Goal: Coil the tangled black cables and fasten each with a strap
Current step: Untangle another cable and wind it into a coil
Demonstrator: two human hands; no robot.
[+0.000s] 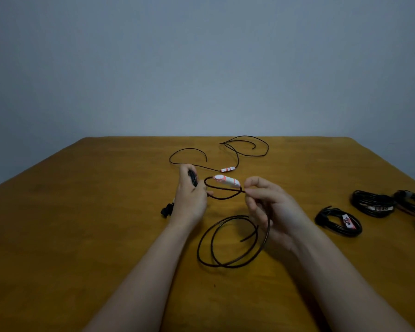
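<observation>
A thin black cable point(228, 263) hangs in loose loops between my hands above the wooden table point(82, 236). It carries a white tag with red marks point(227, 180). My left hand point(189, 195) grips a small bundle of this cable near its top. My right hand point(271, 207) pinches the cable just right of the tag, and the loops drop below it. A second black cable point(237, 154) lies spread out at the far side, with its own white and red tag point(228, 169).
Several coiled black cables with white labels point(338, 222) point(373, 203) lie at the right of the table, one partly cut off by the frame edge. A black connector point(166, 210) rests on the table left of my left wrist. A plain grey wall stands behind.
</observation>
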